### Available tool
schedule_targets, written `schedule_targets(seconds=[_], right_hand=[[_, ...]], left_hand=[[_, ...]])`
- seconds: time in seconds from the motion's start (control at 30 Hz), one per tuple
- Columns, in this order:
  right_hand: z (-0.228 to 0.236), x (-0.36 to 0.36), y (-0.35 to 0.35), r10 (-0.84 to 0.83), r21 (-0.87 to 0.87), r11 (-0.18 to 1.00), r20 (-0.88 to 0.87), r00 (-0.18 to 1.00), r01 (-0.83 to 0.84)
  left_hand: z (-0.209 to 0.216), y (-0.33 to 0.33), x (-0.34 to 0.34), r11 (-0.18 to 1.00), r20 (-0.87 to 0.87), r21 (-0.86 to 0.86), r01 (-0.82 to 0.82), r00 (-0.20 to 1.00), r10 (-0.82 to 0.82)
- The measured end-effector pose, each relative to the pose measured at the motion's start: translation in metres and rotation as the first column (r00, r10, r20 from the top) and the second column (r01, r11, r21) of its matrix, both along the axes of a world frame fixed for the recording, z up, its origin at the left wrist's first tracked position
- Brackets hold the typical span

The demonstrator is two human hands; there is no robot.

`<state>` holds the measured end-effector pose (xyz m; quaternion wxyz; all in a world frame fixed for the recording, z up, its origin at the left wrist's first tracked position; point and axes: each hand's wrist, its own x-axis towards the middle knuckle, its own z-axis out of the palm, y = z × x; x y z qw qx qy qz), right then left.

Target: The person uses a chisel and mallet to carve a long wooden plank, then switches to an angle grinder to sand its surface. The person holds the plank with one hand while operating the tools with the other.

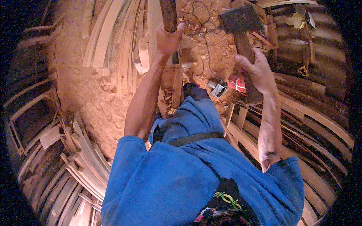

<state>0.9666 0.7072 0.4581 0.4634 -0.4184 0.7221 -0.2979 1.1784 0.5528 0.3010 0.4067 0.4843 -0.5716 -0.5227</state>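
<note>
My right hand [261, 71] is wrapped round the handle of a wooden mallet [242, 19]. Its dark, blocky head points away from me, and the handle's end sticks out below my palm. Farther left, my left hand [168, 40] grips a dark bar [168, 14], which runs out past the far edge of the view. What the bar belongs to is cut off. Just beneath that hand stand pale timber pieces [143, 56], and a narrow wooden beam [177, 84] runs towards my legs.
Long pale strips [102, 34] lie at the far left on the sawdust-strewn floor [90, 101]. More boards are stacked at the near left [81, 158] and along the right [301, 124]. A metal power tool [218, 88] sits beside a red object [236, 83]; a dark cord [205, 49] trails beyond.
</note>
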Motion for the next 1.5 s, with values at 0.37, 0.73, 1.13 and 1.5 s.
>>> schedule_targets(seconds=[0.37,0.73,1.13,1.5], right_hand=[[0.133,0.021,-0.079,0.253,-0.308,0.755,-0.679,0.690,-0.579],[0.137,0.040,-0.147,0.552,-0.041,0.714,-0.581,0.599,-0.699],[0.091,0.051,-0.127,0.547,-0.010,0.666,-0.673,0.498,-0.746],[0.132,0.030,-0.064,0.489,-0.121,0.686,-0.654,0.578,-0.717]], left_hand=[[0.004,0.006,0.001,0.999,-0.001,0.051,0.002,1.000,-0.002],[-0.002,0.007,-0.004,0.996,-0.060,0.087,-0.018,0.998,0.024],[-0.004,0.004,-0.003,0.997,-0.091,0.079,0.016,0.996,-0.009],[-0.023,0.009,-0.001,0.994,-0.078,0.103,0.025,0.997,-0.017]])
